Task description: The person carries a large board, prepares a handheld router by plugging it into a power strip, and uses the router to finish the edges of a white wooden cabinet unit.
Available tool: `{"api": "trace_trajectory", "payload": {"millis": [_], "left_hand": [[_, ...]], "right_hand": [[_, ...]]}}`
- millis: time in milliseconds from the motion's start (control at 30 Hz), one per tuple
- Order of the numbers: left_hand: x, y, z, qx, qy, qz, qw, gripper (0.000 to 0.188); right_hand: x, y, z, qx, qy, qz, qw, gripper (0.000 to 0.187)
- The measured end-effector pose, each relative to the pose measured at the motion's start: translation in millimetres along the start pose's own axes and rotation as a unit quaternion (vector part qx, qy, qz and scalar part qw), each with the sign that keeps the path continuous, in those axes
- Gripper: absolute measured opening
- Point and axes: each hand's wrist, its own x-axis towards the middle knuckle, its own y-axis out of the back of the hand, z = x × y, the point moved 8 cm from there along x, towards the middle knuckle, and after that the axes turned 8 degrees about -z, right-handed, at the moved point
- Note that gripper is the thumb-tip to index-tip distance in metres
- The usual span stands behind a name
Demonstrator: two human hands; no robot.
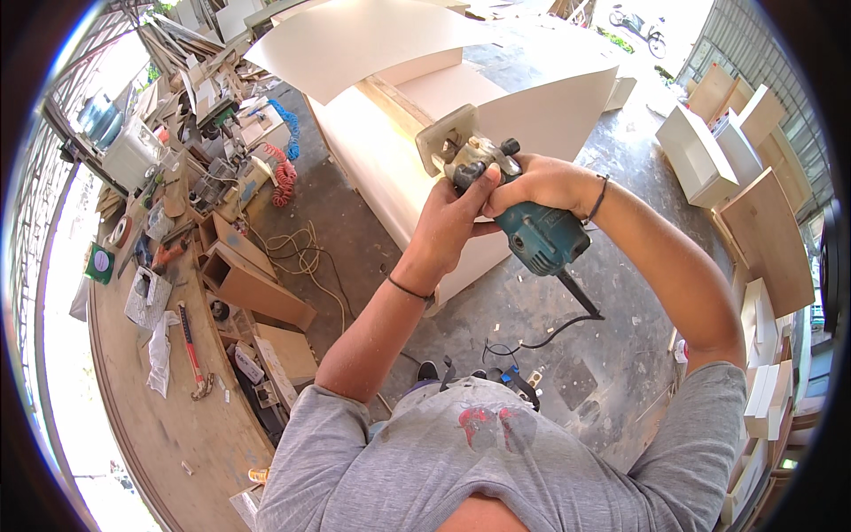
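A teal hand-held trimmer router with a pale square base plate is raised in front of me, tilted, its black cord hanging down to the floor. My right hand wraps around the tool's body from the right. My left hand grips the tool near its base, the thumb pressed up by the black knob. Below and beyond the tool stands a white laminated cabinet made of large panels.
A cluttered wooden workbench runs along the left, with a red-handled hammer, small wooden boxes, coiled hoses and cables. White and wood panels lean at the right. Grey concrete floor lies between.
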Motion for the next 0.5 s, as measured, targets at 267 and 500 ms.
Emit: {"api": "trace_trajectory", "payload": {"millis": [267,500], "left_hand": [[-4.4,-4.7,7.6,-0.007,-0.009,-0.007,1.000,0.047],[-9.9,-6.5,11.6,-0.010,-0.020,0.005,1.000,0.047]], "right_hand": [[-12.2,-3.6,-11.5,-0.013,-0.015,0.016,1.000,0.034],[-15.3,-7.6,-17.2,-0.013,0.011,0.004,1.000,0.034]]}}
